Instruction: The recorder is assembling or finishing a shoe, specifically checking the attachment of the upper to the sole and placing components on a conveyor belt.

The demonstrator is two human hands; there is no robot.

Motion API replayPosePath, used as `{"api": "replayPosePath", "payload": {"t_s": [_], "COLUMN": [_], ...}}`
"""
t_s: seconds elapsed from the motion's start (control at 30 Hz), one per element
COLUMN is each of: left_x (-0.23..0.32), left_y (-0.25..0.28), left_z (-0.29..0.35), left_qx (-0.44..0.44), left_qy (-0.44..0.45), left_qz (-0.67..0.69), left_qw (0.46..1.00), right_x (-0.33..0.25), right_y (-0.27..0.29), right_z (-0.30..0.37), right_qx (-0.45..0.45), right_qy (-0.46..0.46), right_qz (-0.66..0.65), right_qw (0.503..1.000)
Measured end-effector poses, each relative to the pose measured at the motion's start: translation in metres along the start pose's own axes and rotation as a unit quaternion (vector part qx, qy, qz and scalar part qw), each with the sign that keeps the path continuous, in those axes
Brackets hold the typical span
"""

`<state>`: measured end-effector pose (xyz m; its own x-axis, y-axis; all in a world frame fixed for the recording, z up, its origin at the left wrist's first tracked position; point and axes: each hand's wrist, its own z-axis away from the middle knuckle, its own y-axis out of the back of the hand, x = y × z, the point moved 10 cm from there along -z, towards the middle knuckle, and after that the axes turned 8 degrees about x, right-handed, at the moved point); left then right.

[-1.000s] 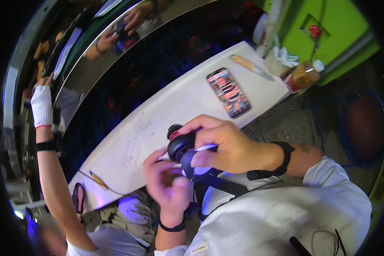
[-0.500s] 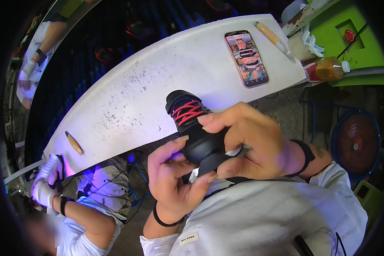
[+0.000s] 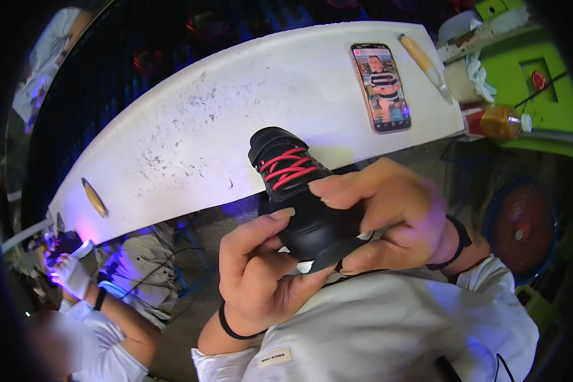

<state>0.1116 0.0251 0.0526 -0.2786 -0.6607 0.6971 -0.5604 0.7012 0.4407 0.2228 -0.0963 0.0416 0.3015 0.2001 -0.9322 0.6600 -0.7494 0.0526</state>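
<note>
A black shoe (image 3: 312, 219) with red laces (image 3: 290, 169) is held in front of my body, its toe toward me and its ankle end over the near edge of the table. My left hand (image 3: 258, 267) grips the left side of the toe, thumb and fingers closed on it. From the right, my right hand (image 3: 398, 213) clasps the other side of the toe. A loose dark flap (image 3: 337, 253) stands out at the toe's near end, between my fingertips. Beside it shows a bit of white (image 3: 304, 267). The shoe's underside is hidden.
On the curved white table (image 3: 191, 114) lie a phone (image 3: 382, 89), a wooden-handled tool (image 3: 421, 58) and a second such tool (image 3: 94, 197). A bottle of amber liquid (image 3: 500, 121) is at the right, above a round fan (image 3: 519, 234). A co-worker (image 3: 118, 325) sits at the left.
The view has shifted a little, with the table things sitting differently in it. My hands keep their grip on the toe, and more of its black top shows. The co-worker's gloved hand has shifted.
</note>
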Motion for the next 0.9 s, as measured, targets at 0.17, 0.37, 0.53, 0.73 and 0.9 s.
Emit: {"api": "replayPosePath", "payload": {"t_s": [0.17,0.37,0.53,0.73,0.9], "left_x": [-0.003,-0.007,-0.032,-0.045,-0.044], "left_y": [-0.019,-0.044,-0.055,-0.100,-0.092], "left_z": [-0.020,-0.021,-0.030,-0.040,-0.042], "left_qx": [0.002,-0.002,0.023,-0.078,-0.103], "left_qy": [-0.016,-0.020,-0.045,-0.056,-0.048], "left_qz": [0.013,-0.043,-0.028,0.038,0.034], "left_qw": [1.000,0.999,0.998,0.995,0.993], "right_x": [-0.013,0.021,0.035,0.051,0.051], "right_y": [0.014,0.015,0.023,0.037,0.031], "right_z": [-0.016,-0.022,-0.025,-0.019,-0.024], "right_qx": [-0.056,-0.023,-0.031,-0.045,-0.072], "right_qy": [-0.011,-0.065,-0.067,-0.154,-0.191], "right_qz": [0.221,-0.011,-0.069,-0.115,-0.031], "right_qw": [0.974,0.998,0.995,0.980,0.978]}}
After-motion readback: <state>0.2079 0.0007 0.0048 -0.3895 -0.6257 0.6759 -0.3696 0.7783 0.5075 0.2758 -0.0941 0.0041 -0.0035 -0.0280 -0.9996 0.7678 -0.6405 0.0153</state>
